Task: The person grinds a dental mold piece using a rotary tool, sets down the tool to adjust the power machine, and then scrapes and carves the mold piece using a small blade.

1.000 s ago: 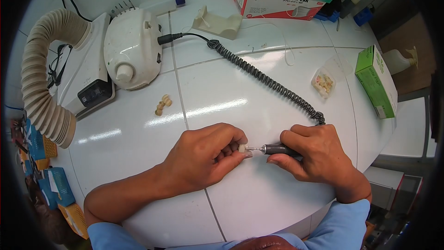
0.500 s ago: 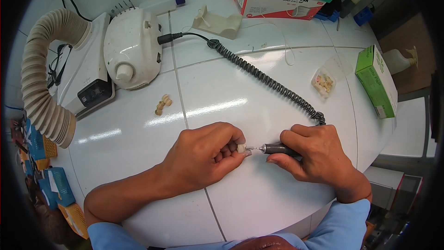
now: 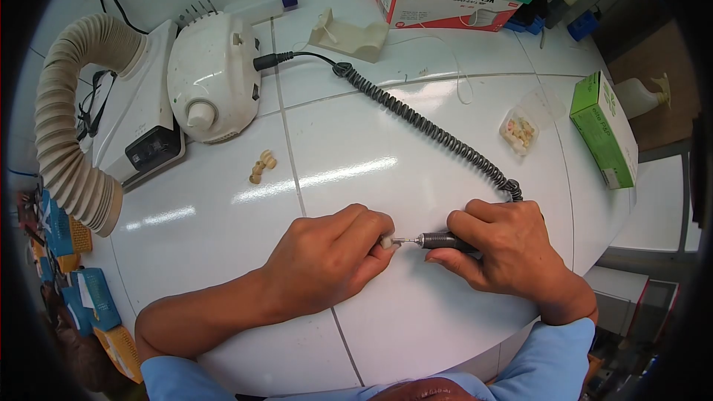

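Note:
Between the thumb and fingers of my left hand (image 3: pixel 330 256) is a small off-white piece (image 3: pixel 386 241), mostly covered by the fingertips. My right hand (image 3: pixel 505 246) is wrapped round a dark rotary handpiece (image 3: pixel 445 241). Its thin metal bit (image 3: pixel 405 240) points left, with the tip at the small piece; whether they touch is too small to tell. A black coiled cord (image 3: pixel 431 131) runs from near my right hand to a white control unit (image 3: pixel 213 78). Several small tan pieces (image 3: pixel 262 167) lie together on the white tabletop (image 3: pixel 356 141).
A ribbed hose (image 3: pixel 63 126) curves down at the left. At the back are a cream holder (image 3: pixel 349 38) and a face mask box (image 3: pixel 453 7). To the right are a small clear container (image 3: pixel 518 134) of pieces and a green box (image 3: pixel 603 130).
My left hand has turned slightly, and its fingers have closed further over the small piece. The handpiece in my right hand has shifted very slightly left.

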The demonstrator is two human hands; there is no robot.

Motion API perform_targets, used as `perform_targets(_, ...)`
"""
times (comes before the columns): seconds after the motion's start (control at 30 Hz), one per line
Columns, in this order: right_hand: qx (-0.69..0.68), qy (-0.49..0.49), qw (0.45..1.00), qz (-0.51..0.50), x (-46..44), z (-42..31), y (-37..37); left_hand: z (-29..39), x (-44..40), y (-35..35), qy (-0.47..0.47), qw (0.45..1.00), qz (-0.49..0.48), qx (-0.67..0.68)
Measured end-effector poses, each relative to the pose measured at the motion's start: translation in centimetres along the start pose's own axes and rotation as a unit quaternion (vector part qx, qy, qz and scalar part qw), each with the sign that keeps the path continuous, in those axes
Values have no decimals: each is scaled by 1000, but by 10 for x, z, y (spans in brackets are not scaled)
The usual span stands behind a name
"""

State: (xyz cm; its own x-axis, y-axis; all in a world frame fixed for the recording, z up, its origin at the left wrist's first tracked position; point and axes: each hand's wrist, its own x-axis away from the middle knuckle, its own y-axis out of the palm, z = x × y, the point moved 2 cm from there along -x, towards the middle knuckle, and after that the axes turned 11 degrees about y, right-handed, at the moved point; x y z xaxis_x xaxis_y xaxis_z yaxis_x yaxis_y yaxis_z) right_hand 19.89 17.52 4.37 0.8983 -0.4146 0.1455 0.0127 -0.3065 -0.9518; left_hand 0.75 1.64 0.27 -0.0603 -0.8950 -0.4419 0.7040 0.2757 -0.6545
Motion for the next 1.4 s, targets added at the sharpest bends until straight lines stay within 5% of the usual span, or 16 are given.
perform_targets(0.47, 12, -4, 1000, -4, 2, -1, 0, 0, 4, 2, 23, 999, -17, -32)
perform_targets(1.4, -27, 13, 1000, -1, 0, 4, 0, -2, -1, -4, -92, 991, 2, 99)
